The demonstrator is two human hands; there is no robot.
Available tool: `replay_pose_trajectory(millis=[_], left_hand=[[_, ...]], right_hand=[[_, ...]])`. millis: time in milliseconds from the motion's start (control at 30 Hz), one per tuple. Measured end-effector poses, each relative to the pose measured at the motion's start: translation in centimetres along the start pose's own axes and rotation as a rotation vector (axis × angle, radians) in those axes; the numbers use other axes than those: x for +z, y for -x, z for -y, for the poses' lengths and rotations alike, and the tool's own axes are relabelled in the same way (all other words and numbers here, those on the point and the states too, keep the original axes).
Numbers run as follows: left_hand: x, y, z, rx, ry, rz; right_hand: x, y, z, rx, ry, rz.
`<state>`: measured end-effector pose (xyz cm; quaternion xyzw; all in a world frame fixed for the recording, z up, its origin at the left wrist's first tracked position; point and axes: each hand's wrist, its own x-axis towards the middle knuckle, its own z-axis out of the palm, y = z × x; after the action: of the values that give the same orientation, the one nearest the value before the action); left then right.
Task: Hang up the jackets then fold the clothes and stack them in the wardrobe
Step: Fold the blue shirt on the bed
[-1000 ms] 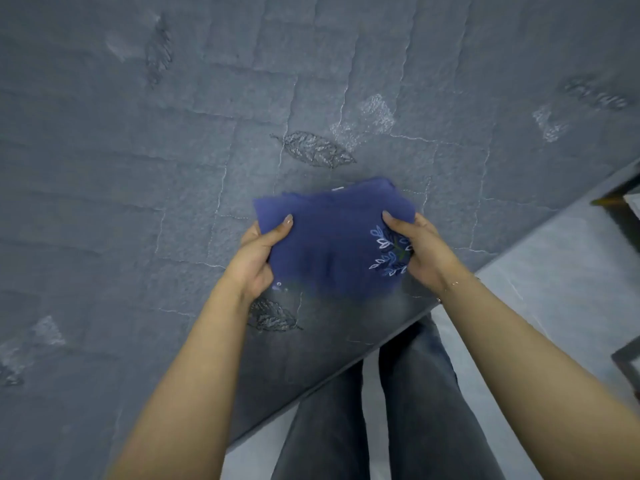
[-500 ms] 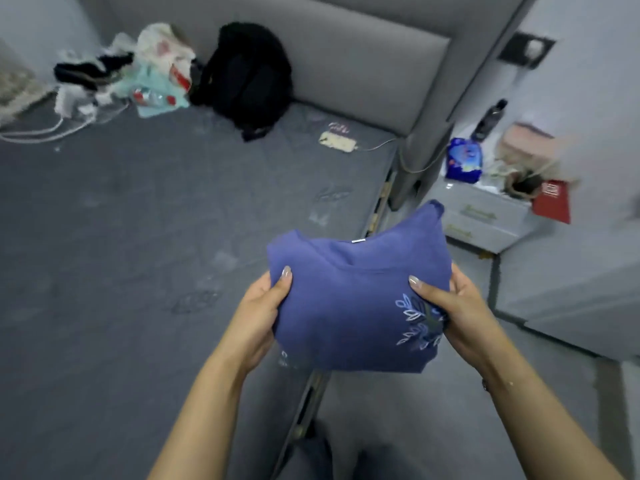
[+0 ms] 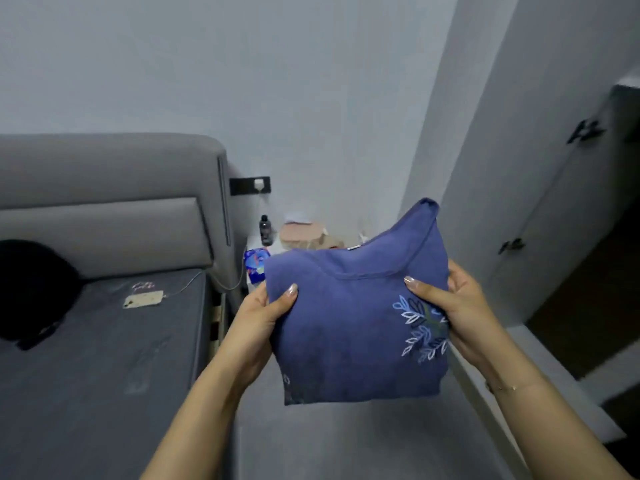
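Spanning both hands' grip: folded top [image 3: 349, 323]

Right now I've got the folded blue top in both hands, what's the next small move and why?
Probably turn right and carry it toward the wardrobe. The folded blue top is already off the bed, held by the left hand and right hand with thumbs on top. The wardrobe's doors with dark handles stand to the right, and an opening seems to show at its edge.

Left hand [image 3: 256, 327] and right hand [image 3: 460, 317] grip folded blue top [image 3: 349, 327].
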<state>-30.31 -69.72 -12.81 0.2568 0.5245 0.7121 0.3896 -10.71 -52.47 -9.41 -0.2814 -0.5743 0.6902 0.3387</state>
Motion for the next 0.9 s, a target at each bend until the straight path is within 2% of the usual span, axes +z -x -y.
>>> replay_pose_trajectory(millis=[333,567,800,900], left_hand=[[17.5,-14.3,-2.7,0.051,-0.028,0.346],[29.5,-27.1,-2.9,0.079,0.040,0.635],[43.1,-36.5,-7.8,0.104,0.093,0.947],[49.5,-38.3,-10.7,0.148,0.121,1.028]], right_hand=[[-13.3,-4.7,9.4,-0.219,-0.062,-0.287],[-21.4,-11.0,14.9,-0.419,0.021,-0.560],[-27.9,-13.9,24.5,-0.546,0.138,-0.751],[-30.4,-14.1,29.0,-0.595,0.198,-0.824]])
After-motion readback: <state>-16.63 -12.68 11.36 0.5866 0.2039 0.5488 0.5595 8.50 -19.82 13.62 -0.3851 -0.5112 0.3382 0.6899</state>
